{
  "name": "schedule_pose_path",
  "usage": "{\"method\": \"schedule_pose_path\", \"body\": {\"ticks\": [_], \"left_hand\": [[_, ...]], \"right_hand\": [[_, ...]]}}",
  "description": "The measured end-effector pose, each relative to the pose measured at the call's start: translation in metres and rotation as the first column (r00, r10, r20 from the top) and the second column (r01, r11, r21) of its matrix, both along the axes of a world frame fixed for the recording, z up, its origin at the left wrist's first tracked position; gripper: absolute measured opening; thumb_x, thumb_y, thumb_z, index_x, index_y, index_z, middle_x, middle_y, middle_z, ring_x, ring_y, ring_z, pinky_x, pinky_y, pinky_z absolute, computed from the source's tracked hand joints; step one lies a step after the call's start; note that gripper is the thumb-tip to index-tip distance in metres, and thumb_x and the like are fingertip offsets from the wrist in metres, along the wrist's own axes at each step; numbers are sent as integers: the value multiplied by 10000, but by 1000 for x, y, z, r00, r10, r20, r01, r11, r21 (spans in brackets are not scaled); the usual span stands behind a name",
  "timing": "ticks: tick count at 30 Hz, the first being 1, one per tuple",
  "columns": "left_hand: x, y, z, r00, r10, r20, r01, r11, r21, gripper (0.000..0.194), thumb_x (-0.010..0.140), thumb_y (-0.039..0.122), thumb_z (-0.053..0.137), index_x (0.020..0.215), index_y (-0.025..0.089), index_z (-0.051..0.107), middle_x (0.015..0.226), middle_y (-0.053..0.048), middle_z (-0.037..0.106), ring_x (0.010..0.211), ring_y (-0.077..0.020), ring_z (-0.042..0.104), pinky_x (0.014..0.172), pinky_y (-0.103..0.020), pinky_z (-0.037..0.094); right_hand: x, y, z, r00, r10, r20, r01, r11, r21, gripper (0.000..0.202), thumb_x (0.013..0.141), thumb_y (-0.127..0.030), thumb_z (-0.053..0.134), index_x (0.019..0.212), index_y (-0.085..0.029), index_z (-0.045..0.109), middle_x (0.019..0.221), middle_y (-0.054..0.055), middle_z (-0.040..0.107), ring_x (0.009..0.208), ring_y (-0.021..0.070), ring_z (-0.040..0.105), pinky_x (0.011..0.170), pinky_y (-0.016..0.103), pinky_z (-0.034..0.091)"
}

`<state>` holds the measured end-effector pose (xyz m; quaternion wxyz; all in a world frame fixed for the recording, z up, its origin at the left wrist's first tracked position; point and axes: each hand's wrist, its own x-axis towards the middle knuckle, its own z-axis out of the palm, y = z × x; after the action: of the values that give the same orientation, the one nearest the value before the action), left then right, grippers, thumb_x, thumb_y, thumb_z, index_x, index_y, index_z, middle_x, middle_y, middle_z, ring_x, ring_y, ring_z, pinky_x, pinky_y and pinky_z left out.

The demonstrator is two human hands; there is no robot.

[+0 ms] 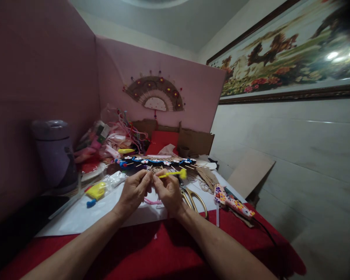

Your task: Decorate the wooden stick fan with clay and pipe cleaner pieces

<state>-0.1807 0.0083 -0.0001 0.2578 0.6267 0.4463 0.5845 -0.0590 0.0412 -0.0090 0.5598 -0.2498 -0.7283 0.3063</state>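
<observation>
Over the white paper point(76, 221), both my hands are raised close together. My right hand point(167, 190) is closed round a thin yellow stick point(166, 175) with a yellow lump at its right end. Pinched fingers of my left hand point(138, 188) meet the fingertips of my right hand; what they hold is too small to make out. Just behind the hands lies a dark fan-like piece point(154, 161) with blue edging, white flowers and thin sticks. Gold-handled scissors point(196, 200) rest beside my right wrist.
A floral glue gun point(233, 202) with a cord lies at the right on the red cloth point(128, 252). At the left stand a lidded bottle point(56, 155) and yellow clay point(96, 190). Craft materials point(119, 136) are piled behind. A finished fan point(156, 93) hangs on the pink panel.
</observation>
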Motion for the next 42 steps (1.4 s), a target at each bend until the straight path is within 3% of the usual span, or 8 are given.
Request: {"method": "schedule_pose_path", "body": {"ticks": [4,12,19,22,28,36,42], "left_hand": [[1,3,1,999,-42,27,43,998,-43,320,821,446,483,648,178,513,540,22,529,420,-93,453,371,-191,361],[-2,4,-3,981,36,-190,-29,999,40,181,839,309,464,740,201,570,568,25,562,475,-111,488,456,-197,358],[-1,2,-2,904,137,-405,-101,989,111,160,826,220,453,736,204,584,553,14,578,481,-119,505,500,-215,347],[0,-1,2,933,119,-340,-96,992,84,152,807,215,467,707,194,580,542,16,574,464,-115,510,476,-208,364],[3,-3,2,998,27,-54,-29,999,-36,182,817,273,455,692,184,554,534,38,533,422,-97,474,373,-184,375],[4,1,-1,980,-48,195,73,990,-125,187,780,320,505,723,149,552,506,45,532,347,-74,425,309,-180,362],[6,-1,1,946,-130,296,179,974,-143,248,771,370,541,670,144,524,489,33,552,311,-65,421,293,-176,342]], "right_hand": [[2,4,-1,996,-89,21,89,996,17,177,863,-315,470,746,-195,529,607,-18,549,562,122,516,547,230,409],[4,6,4,963,-248,104,243,968,57,145,854,-264,454,731,-206,506,615,-14,549,571,142,526,550,243,378],[9,5,3,921,-323,216,261,926,272,112,857,-186,418,763,-206,478,689,11,563,623,154,533,595,250,378],[10,3,5,921,-318,226,247,923,295,119,872,-202,412,777,-203,484,713,22,568,627,154,533,597,248,386],[7,-1,4,948,-238,210,149,919,365,124,865,-176,415,774,-194,497,695,22,561,659,161,538,629,260,407],[6,5,-6,945,-240,223,104,864,492,107,830,-118,435,784,-186,504,740,39,553,701,167,537,655,271,423],[8,-1,-2,921,-304,242,120,814,569,124,822,-122,412,769,-189,502,707,34,537,665,167,525,623,273,416]]}}
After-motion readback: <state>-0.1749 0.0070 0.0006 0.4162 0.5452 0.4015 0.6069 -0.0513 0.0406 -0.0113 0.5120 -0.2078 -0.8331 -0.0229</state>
